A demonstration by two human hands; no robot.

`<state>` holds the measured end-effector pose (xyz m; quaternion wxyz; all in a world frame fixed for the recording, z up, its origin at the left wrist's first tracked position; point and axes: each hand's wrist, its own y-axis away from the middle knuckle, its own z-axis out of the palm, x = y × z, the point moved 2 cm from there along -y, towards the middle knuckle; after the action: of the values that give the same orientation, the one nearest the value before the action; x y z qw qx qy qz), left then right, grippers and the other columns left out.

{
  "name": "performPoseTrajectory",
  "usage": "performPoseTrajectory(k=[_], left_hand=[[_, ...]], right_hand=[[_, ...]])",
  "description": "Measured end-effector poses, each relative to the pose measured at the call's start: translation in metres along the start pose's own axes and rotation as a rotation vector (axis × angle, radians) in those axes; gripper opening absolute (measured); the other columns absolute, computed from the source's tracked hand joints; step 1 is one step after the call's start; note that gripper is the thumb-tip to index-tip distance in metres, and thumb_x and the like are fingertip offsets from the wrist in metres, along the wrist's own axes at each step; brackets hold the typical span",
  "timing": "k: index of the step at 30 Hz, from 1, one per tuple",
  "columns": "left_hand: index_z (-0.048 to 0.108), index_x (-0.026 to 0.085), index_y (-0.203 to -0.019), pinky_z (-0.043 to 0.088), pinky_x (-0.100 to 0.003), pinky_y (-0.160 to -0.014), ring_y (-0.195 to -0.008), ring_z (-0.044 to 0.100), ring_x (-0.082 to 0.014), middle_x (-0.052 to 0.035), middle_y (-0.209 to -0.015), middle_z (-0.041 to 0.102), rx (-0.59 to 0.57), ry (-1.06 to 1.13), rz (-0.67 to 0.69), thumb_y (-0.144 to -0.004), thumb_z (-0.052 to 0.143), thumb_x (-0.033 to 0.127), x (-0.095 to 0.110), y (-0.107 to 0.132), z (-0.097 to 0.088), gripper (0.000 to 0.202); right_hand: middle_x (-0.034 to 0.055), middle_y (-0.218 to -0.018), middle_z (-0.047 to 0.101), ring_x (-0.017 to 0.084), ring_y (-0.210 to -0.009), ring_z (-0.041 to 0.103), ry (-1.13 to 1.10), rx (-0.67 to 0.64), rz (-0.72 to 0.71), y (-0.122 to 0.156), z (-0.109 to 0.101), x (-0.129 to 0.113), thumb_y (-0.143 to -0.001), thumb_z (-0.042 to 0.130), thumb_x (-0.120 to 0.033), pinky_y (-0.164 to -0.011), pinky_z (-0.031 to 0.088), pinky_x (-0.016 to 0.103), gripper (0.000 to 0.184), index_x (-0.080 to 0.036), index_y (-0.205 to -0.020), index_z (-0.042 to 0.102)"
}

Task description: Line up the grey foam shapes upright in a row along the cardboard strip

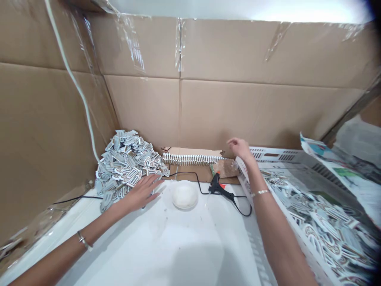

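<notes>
My left hand (142,191) lies flat with fingers stretched out, touching the near edge of a heap of small grey-and-white cut-out pieces (126,165) at the back left of the white table. My right hand (240,147) reaches to the far corner of a white plastic crate (275,155), fingers curled near the end of a long row of pieces (193,159) set on a cardboard sheet (205,173). Whether it holds anything I cannot make out. A black glue gun (218,186) lies between my arms, near a round white dish (185,195).
Cardboard walls (226,107) enclose the back and left. The crate on the right is lined with printed paper (342,171) and holds several more pieces (327,226). A white cable (80,87) hangs down the left wall; a black cord (241,208) loops from the glue gun.
</notes>
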<state>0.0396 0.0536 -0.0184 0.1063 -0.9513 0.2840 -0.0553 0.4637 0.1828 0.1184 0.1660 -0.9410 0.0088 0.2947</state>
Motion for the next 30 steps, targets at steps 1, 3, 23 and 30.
performPoseTrajectory(k=[1, 3, 23, 30], left_hand=[[0.050, 0.025, -0.141, 0.032, -0.049, -0.115, -0.141, 0.037, -0.0298, -0.0102, -0.152, 0.045, 0.007, -0.001, 0.003, -0.099, 0.045, 0.041, 0.004, -0.002, -0.003, 0.046], [0.052, 0.024, -0.140, 0.033, -0.049, -0.114, -0.140, 0.039, -0.0295, -0.0107, -0.149, 0.049, 0.031, 0.000, -0.009, -0.099, 0.044, 0.038, 0.013, -0.004, -0.009, 0.044], [0.062, 0.024, -0.126, 0.040, -0.046, -0.110, -0.136, 0.047, -0.0270, -0.0092, -0.143, 0.056, -0.019, 0.054, -0.110, -0.098, 0.044, 0.027, 0.013, 0.073, 0.005, 0.033], [0.063, 0.018, -0.109, 0.048, -0.039, -0.092, -0.105, 0.064, -0.0277, -0.0109, -0.111, 0.068, 0.075, 0.050, -0.594, -0.098, 0.043, 0.036, -0.001, 0.045, -0.021, 0.030]], right_hand=[[0.0107, -0.091, 0.074, 0.016, -0.079, 0.064, 0.041, -0.061, 0.003, -0.011, 0.008, 0.002, -0.079, 0.053, -0.011, -0.072, 0.044, 0.024, 0.023, -0.014, -0.087, 0.074], [0.0136, -0.086, 0.075, 0.018, -0.081, 0.065, 0.110, -0.161, 0.017, -0.024, 0.023, 0.003, -0.072, 0.058, -0.006, -0.073, 0.044, 0.025, 0.018, -0.012, -0.076, 0.075], [0.0003, -0.083, 0.066, 0.015, -0.073, 0.059, -0.278, -0.676, -0.555, 0.131, 0.054, -0.152, -0.095, 0.043, -0.032, -0.068, 0.043, 0.026, 0.026, -0.024, -0.109, 0.063], [0.0013, -0.088, 0.067, 0.016, -0.077, 0.059, -0.256, -0.604, -0.552, 0.149, 0.032, -0.162, -0.097, 0.043, -0.037, -0.070, 0.043, 0.027, 0.028, -0.026, -0.114, 0.063]])
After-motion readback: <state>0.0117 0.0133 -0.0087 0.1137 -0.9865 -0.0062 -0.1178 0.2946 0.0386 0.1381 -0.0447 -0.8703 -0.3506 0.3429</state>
